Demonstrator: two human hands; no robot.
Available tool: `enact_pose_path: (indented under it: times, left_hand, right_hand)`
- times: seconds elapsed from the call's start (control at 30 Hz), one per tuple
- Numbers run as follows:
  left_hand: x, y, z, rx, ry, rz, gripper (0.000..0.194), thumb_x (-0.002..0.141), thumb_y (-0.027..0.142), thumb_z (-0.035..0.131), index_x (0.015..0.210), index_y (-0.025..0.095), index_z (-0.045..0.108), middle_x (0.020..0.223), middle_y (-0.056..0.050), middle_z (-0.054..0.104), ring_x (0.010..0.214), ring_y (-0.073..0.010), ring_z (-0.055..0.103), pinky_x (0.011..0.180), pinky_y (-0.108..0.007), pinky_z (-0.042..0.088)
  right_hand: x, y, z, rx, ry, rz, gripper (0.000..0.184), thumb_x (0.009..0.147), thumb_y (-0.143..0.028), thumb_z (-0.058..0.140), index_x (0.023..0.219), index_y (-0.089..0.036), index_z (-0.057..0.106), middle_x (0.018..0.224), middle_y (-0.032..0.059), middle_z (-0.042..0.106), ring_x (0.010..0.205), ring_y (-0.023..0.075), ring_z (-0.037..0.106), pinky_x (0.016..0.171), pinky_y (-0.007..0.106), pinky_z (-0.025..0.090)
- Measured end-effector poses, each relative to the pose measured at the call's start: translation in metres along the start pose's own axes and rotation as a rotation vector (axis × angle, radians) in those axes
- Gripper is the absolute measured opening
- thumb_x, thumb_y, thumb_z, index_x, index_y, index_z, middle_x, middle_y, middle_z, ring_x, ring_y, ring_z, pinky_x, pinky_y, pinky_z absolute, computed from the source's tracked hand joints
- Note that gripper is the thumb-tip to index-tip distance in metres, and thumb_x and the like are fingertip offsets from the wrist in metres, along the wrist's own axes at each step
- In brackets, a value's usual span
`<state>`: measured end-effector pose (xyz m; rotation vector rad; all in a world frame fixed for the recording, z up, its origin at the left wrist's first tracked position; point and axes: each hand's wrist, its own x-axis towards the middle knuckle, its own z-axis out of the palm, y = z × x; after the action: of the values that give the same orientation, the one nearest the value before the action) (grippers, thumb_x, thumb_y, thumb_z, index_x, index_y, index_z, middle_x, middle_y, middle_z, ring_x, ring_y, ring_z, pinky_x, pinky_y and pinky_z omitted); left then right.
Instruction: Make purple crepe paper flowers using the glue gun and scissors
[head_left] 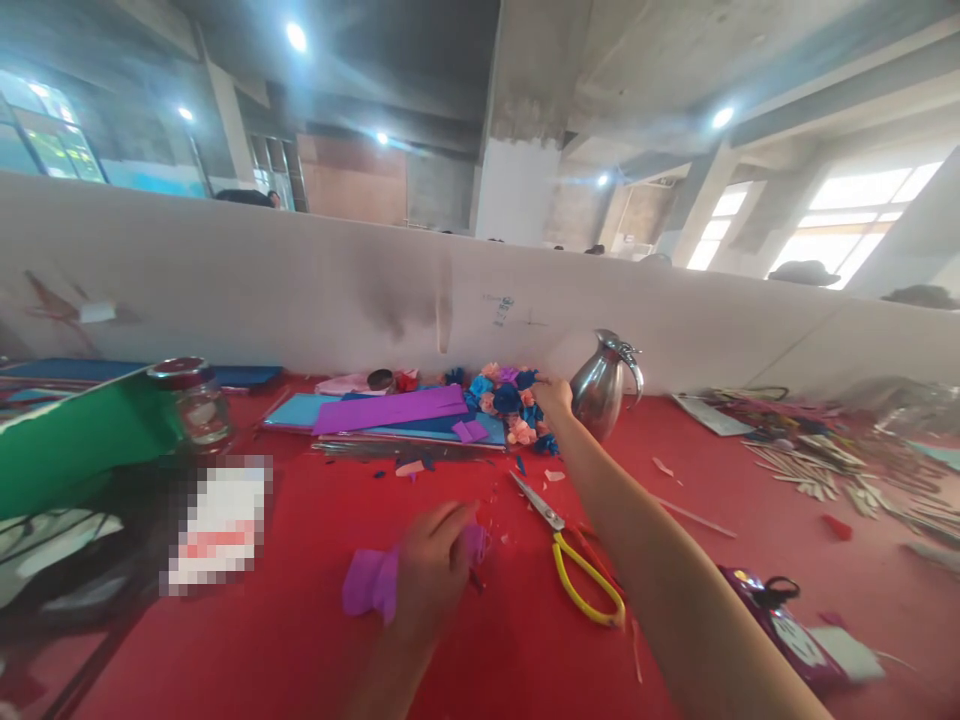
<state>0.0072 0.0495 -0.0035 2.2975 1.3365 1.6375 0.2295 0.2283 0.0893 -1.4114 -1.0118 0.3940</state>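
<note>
My left hand (433, 570) is closed around a strip of purple crepe paper (366, 582) above the red table. A ruffled end of the paper sticks out past the fingers. Farther off, my right hand (556, 400) reaches to a heap of small blue, pink and purple crepe-paper flowers (507, 400). Its fingers are drawn together at a dark blue flower; whether they grip it is too small to tell. Between my arms lie scissors (577, 570) with yellow handles, blades partly apart. Stacked crepe-paper sheets (397, 408), purple over blue, lie left of the flowers.
Just right of my right hand stands a steel jug (600, 388). A lidded glass jar (199, 405) and a green board (90, 440) are at the left. Thin sticks (810, 460) and a purple pouch-like item (787, 635) lie right. A white partition (337, 290) closes the back.
</note>
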Motion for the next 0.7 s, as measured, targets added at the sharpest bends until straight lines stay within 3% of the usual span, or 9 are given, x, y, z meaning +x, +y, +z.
enact_pose_path:
  times: [0.2,0.33,0.43,0.53,0.63,0.7]
  left_hand:
    - [0.002,-0.001,-0.001,-0.09,-0.081,-0.12,0.036,0.081,0.013,0.045,0.105,0.024,0.07,0.1,-0.006,0.071,0.091,-0.0196,0.065,0.08,-0.032,0.051]
    - [0.007,0.002,-0.002,-0.255,-0.052,-0.331,0.028,0.083,0.024,0.051,0.103,0.022,0.07,0.1,-0.008,0.069,0.09,-0.0212,0.064,0.082,-0.035,0.05]
    - [0.01,0.009,-0.004,-0.533,-0.118,-0.538,0.029,0.08,0.036,0.058,0.103,0.022,0.069,0.099,-0.009,0.069,0.08,-0.0201,0.064,0.072,-0.033,0.05]
    - [0.013,0.017,-0.007,-0.825,-0.264,-0.688,0.033,0.075,0.044,0.064,0.097,0.021,0.068,0.089,-0.008,0.07,0.075,-0.0197,0.063,0.063,-0.029,0.049]
    - [0.016,0.023,-0.008,-0.793,-0.45,-0.684,0.029,0.075,0.046,0.063,0.082,0.018,0.067,0.069,-0.004,0.066,0.062,-0.0167,0.058,0.055,-0.026,0.044]
    - [0.016,0.026,-0.008,-0.592,-0.534,-0.562,0.027,0.079,0.042,0.059,0.069,0.017,0.063,0.057,0.0,0.058,0.055,-0.0138,0.052,0.053,-0.025,0.039]
  right_hand:
    - [-0.034,-0.011,-0.019,0.192,-0.031,0.111,0.023,0.06,-0.021,0.063,0.081,-0.014,0.063,0.05,-0.0054,0.051,0.042,0.0083,0.044,0.041,0.02,0.032]
    - [-0.097,-0.022,-0.024,0.342,-0.099,0.154,0.023,0.062,-0.03,0.064,0.081,-0.017,0.059,0.059,-0.0045,0.054,0.044,0.0077,0.045,0.041,0.02,0.034]
    - [-0.162,-0.031,-0.023,0.68,-0.419,0.299,0.027,0.064,-0.036,0.07,0.083,-0.02,0.06,0.067,-0.002,0.06,0.053,0.0094,0.053,0.047,0.02,0.039]
    - [-0.208,-0.04,-0.026,0.845,-0.83,0.435,0.043,0.077,-0.061,0.054,0.088,-0.02,0.062,0.077,0.0051,0.065,0.062,0.0157,0.059,0.054,0.027,0.046]
    - [-0.212,-0.047,-0.039,0.886,-1.001,0.444,0.055,0.08,-0.07,0.041,0.091,-0.02,0.061,0.085,0.0076,0.066,0.072,0.0183,0.062,0.065,0.032,0.05]
    - [-0.193,-0.049,-0.052,0.731,-1.061,0.367,0.051,0.08,-0.067,0.045,0.096,-0.021,0.061,0.09,0.0071,0.067,0.078,0.0185,0.063,0.068,0.033,0.05]
